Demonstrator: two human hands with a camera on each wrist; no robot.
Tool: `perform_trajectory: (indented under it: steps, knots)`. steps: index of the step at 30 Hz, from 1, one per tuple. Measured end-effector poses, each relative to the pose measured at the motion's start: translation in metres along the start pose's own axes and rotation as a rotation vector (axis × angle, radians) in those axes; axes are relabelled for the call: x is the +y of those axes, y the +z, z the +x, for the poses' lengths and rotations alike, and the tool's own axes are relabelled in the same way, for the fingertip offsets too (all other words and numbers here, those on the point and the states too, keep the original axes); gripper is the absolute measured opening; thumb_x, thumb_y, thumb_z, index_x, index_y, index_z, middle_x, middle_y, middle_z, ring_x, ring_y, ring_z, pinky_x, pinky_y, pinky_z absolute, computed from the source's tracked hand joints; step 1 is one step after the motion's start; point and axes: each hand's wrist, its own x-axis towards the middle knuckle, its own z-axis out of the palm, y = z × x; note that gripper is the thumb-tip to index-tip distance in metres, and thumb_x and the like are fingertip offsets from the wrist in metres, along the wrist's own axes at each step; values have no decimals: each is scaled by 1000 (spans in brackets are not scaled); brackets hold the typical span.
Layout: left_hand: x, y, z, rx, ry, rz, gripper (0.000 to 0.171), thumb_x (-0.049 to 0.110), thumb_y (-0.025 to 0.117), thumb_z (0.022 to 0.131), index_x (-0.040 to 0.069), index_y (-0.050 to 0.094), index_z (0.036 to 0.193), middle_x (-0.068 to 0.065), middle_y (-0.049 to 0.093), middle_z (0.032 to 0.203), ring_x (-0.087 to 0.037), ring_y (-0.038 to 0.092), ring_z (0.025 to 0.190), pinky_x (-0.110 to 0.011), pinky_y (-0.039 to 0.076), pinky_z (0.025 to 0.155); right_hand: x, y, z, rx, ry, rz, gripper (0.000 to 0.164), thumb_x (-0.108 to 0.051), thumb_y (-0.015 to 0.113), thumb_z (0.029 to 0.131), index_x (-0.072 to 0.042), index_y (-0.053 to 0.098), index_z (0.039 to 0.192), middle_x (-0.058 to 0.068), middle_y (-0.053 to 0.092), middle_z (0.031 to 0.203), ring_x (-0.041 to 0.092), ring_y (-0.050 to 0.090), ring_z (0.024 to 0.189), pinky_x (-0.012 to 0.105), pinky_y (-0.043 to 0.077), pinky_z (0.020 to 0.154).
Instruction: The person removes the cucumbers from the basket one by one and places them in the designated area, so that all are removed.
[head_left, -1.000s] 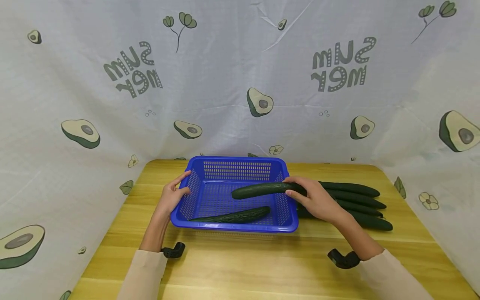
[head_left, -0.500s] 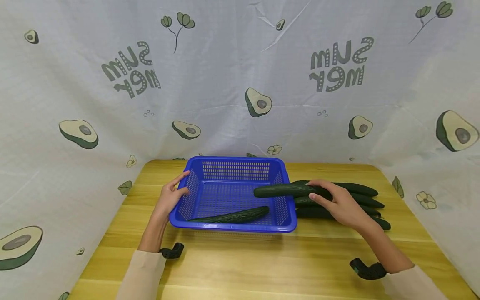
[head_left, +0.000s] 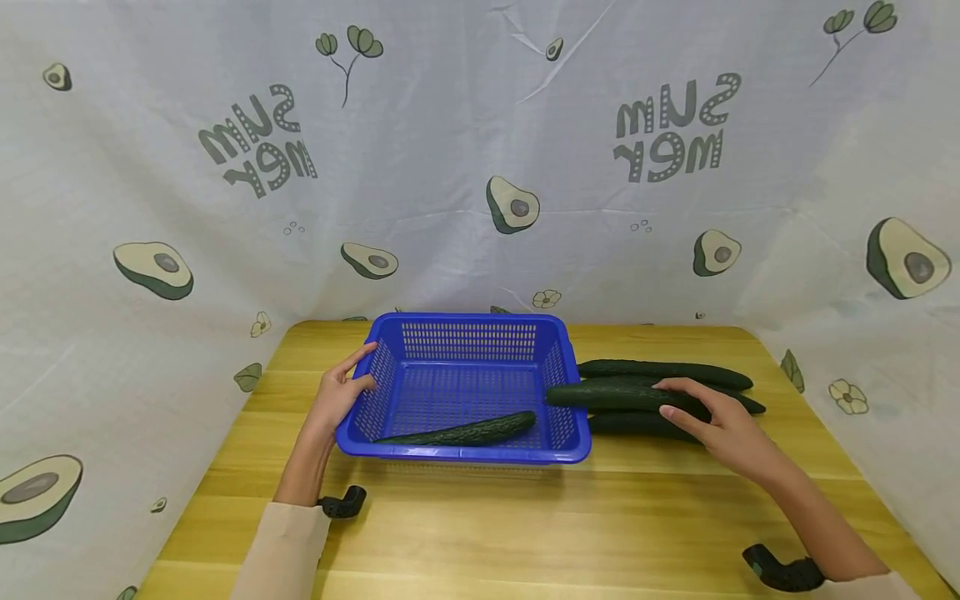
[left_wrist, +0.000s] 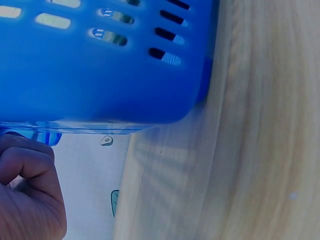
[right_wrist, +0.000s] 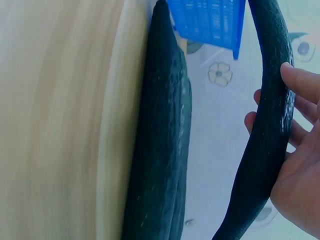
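A blue plastic basket (head_left: 469, 456) with slotted walls stands on the wooden table. My left hand (head_left: 336, 400) grips its left rim, thumb over the inner side; the left wrist view shows curled fingers (left_wrist: 31, 167) by the basket wall (left_wrist: 100, 95). Inside, along the near wall, lies one dark green cucumber (head_left: 472, 432). My right hand (head_left: 720, 423) holds another cucumber (head_left: 611, 395) from above, its left end over the basket's right rim. In the right wrist view, thumb and fingers wrap round this cucumber (right_wrist: 270, 115), raised clear of the cucumbers (right_wrist: 155, 135) lying on the table.
Several cucumbers (head_left: 667, 369) lie side by side right of the basket, partly hidden by the held one and my hand. The wooden table (head_left: 480, 525) extends in front of the basket. A white patterned curtain (head_left: 442, 158) hangs behind and at both sides.
My right hand has carried the held cucumber to the right, from over the basket to above the row of cucumbers. My left hand stays on the basket rim.
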Motion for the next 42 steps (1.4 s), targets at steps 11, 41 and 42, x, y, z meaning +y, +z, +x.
perform_trajectory:
  steps: [11,41,42]
  knots:
    - [-1,-1,1,-2,-3,3,70,5,61,93,33,47,156,-28,58,142,-24,73,86,-36,61,69,32,-16,-25,4,58,-3,46,-26,57,106,-7,51,148,25,49,148,51,43,131,67,44,89]
    - [-2,-1,2,4,-22,1,72,6,62,91,35,47,155,-31,61,136,-25,72,82,-37,62,68,77,16,-38,1,5,-122,34,-28,69,98,-24,68,132,10,67,133,-12,51,114,34,55,86]
    - [-2,-1,3,-2,-21,1,72,6,61,91,34,46,156,-31,60,137,-25,72,83,-37,62,68,77,16,-37,12,-5,-136,34,-28,71,97,-24,69,131,9,68,131,-7,55,114,34,55,86]
